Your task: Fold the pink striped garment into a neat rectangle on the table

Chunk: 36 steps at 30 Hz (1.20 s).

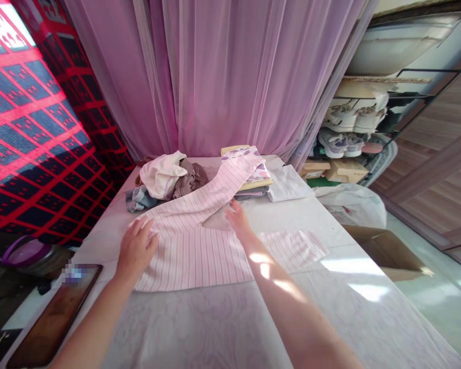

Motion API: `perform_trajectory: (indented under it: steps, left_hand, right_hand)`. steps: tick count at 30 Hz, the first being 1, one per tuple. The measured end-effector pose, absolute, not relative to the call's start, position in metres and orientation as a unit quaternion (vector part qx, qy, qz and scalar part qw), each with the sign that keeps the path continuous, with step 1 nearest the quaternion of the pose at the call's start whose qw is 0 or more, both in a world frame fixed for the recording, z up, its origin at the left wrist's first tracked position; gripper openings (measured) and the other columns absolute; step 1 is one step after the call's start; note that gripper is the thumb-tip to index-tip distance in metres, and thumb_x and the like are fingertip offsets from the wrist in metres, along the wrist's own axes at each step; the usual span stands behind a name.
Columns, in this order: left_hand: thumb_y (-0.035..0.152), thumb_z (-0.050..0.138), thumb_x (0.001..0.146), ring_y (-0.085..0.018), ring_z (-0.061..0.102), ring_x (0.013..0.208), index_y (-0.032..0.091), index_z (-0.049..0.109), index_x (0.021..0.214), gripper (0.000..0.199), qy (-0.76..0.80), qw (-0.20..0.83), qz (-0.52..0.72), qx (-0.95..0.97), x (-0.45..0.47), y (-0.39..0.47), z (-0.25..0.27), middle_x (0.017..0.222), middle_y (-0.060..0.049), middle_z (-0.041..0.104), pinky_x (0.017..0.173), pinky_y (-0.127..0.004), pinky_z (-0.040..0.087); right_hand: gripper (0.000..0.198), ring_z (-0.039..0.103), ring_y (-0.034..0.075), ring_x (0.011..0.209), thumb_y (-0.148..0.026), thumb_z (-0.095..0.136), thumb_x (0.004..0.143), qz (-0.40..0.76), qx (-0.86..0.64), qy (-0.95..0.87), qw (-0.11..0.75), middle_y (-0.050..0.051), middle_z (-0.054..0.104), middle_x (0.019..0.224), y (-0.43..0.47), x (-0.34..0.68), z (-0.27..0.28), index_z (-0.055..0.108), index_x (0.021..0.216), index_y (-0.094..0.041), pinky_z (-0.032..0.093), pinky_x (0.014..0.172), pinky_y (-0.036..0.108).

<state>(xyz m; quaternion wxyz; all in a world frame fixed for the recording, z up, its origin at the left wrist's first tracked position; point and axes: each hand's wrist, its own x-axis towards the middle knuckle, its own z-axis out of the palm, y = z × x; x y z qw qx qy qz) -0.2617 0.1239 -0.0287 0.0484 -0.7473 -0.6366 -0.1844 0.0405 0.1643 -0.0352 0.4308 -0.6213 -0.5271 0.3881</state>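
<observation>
Left hand (135,247) lies flat, fingers spread, on the striped garment (200,246). Right hand (236,215), fingers extended, touches the garment's far sleeve near the folded stack (253,179).

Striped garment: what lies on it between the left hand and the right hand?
Only the pink-striped garment itself spans from the left hand to the right hand; nothing else lies there, as the head view shows.

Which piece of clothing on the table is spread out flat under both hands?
The pink-and-white striped garment, pressed by the left hand and right hand. The cream, brown and grey clothes behind lie crumpled in a heap.
</observation>
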Motion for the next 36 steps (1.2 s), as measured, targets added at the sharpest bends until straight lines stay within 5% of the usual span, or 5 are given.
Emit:
perform_trajectory:
  steps: [3,8,19,26,36]
  left_hand:
    - [0.038,0.037,0.091,-0.032,0.041,0.138,0.015,0.055,0.133,0.051,-0.605,0.019,-0.129,-0.786,-0.237,0.094,-0.051,0.146,-0.013,0.051,0.112,-0.049,0.034]
    - [0.045,0.037,0.091,-0.036,0.034,0.142,0.01,0.046,0.142,0.063,-0.636,0.031,-0.059,-0.769,-0.223,0.074,-0.066,0.153,-0.018,0.041,0.112,-0.056,0.027]
    - [0.045,0.04,0.09,-0.035,0.037,0.14,0.013,0.047,0.139,0.06,-0.644,0.053,-0.051,-0.762,-0.226,0.08,-0.061,0.151,-0.019,0.042,0.111,-0.052,0.03]
    - [0.038,0.035,0.091,-0.031,0.05,0.129,0.016,0.058,0.125,0.046,-0.671,0.065,-0.172,-0.718,-0.257,0.077,-0.045,0.134,-0.017,0.057,0.109,-0.044,0.04]
    - [0.056,0.043,0.086,-0.037,0.068,0.096,0.019,0.068,0.106,0.049,-0.837,-0.077,-0.069,-0.537,-0.28,0.079,-0.011,0.104,-0.016,0.074,0.075,-0.044,0.052]
  right_hand:
    - [0.056,0.047,0.023,0.132,-0.025,0.053,0.09,0.342,-0.618,-0.582,0.404,0.011,0.047,0.148,0.125,0.03,-0.035,0.041,0.144,-0.022,0.038,0.11,0.041]
    - [0.057,0.021,0.028,0.148,-0.043,0.044,0.097,0.168,-0.526,-0.821,0.149,0.012,0.029,0.159,0.062,0.033,-0.038,0.038,0.149,-0.02,0.013,0.12,0.057]
    - [0.056,0.025,0.029,0.147,-0.041,0.042,0.097,0.082,-0.64,-0.76,0.08,0.012,0.032,0.157,0.022,0.152,-0.05,0.041,0.148,-0.018,0.017,0.119,0.056]
    - [0.042,0.062,0.025,0.115,-0.02,0.036,0.095,-0.003,-0.735,-0.642,0.217,0.015,0.068,0.123,0.035,0.209,-0.036,0.066,0.124,-0.016,0.042,0.105,0.041]
    - [0.039,0.069,0.031,0.092,-0.049,0.059,0.079,0.104,-0.88,-0.452,0.101,0.014,0.074,0.1,0.053,0.278,-0.032,0.075,0.1,-0.022,0.05,0.069,0.036]
